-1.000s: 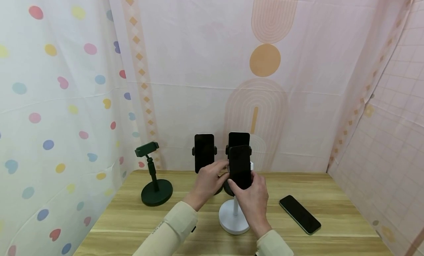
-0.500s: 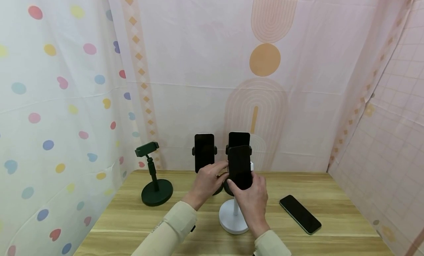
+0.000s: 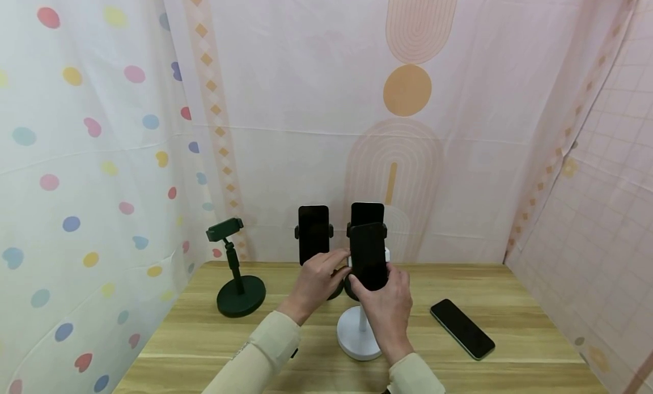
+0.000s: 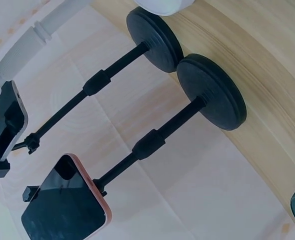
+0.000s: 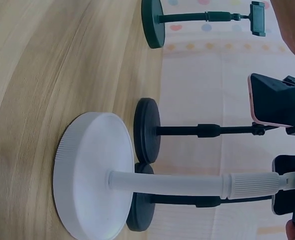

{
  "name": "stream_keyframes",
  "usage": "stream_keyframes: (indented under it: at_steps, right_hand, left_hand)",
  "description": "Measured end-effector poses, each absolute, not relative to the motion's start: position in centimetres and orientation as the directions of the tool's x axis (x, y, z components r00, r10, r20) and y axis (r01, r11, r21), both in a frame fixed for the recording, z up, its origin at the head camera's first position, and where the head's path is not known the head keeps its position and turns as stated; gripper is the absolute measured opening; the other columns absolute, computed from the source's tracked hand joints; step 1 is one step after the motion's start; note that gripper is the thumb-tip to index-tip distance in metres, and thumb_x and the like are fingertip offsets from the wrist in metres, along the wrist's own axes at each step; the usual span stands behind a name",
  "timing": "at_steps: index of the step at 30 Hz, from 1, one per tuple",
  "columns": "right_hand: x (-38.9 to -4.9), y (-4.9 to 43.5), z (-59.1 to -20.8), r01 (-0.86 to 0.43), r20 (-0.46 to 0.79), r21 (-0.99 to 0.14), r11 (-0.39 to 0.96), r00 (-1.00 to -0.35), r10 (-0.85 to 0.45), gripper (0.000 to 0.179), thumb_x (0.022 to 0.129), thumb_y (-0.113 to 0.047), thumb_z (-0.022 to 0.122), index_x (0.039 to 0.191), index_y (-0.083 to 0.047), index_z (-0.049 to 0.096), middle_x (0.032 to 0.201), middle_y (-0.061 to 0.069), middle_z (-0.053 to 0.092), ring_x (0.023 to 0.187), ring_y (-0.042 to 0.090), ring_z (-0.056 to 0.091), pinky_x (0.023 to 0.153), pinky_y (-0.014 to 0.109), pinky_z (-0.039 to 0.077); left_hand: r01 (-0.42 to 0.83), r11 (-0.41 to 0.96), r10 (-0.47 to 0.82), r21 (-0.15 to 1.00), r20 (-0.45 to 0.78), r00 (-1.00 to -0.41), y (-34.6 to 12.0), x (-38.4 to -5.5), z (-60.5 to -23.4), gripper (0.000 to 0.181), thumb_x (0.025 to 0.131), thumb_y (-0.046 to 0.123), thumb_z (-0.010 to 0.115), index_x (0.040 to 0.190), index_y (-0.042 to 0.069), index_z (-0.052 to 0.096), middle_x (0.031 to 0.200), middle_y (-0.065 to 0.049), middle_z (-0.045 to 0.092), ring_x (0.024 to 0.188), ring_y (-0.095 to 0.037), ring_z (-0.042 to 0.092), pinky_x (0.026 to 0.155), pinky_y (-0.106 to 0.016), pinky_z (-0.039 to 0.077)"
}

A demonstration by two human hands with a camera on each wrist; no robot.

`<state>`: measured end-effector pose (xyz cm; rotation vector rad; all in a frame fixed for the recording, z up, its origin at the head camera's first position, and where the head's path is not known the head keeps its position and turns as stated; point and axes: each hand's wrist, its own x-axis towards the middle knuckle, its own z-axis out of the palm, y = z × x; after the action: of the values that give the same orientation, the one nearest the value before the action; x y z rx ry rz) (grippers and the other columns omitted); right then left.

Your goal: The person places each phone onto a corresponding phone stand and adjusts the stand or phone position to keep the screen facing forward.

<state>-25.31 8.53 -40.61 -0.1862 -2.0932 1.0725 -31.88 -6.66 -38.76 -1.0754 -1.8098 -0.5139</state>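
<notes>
A black smartphone [image 3: 368, 255] stands upright at the white phone stand [image 3: 356, 340], its screen toward me. My right hand [image 3: 389, 309] grips the phone's lower part, thumb on the front near the bottom left and fingers at the right edge. At the phone's left edge, my left hand [image 3: 314, 278] pinches the stand's white clamp between fingertips and thumb. Most of the clamp is hidden behind the phone; one white end shows at the right. In the right wrist view the stand's white pole [image 5: 172, 183] runs up to the clamp joint.
Behind are two black stands, each clamping a phone: one phone [image 3: 313, 234] left, another phone [image 3: 367, 212] partly covered. A dark green stand [image 3: 240, 295] with an unoccupied clamp is at the left. Another phone [image 3: 462, 330] lies on the wooden table [image 3: 530, 348], right.
Slightly more of the white clamp shows between my left fingertips and the phone. Both hands and the phone stay almost in place; the head view shifts a little.
</notes>
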Motion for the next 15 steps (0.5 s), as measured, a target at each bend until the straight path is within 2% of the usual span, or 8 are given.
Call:
stream_keyframes:
  at_steps: [15]
  right_hand:
    - [-25.35,8.17,-40.85,-0.22,0.593,-0.735,0.641,-0.667,0.451,0.075,0.069,-0.044,0.089,0.119,0.004,0.062,0.107,0.016,0.058,0.087,0.031,0.062,0.073,0.049,0.053]
  left_hand:
    - [0.843,0.515,0.475,-0.156,0.87,-0.13,-7.1,-31.98,-38.95,0.043,0.076,0.006,0.086,0.115,0.001,0.069,0.11,-0.008,0.072,0.092,-0.018,0.07,0.082,-0.028,0.055]
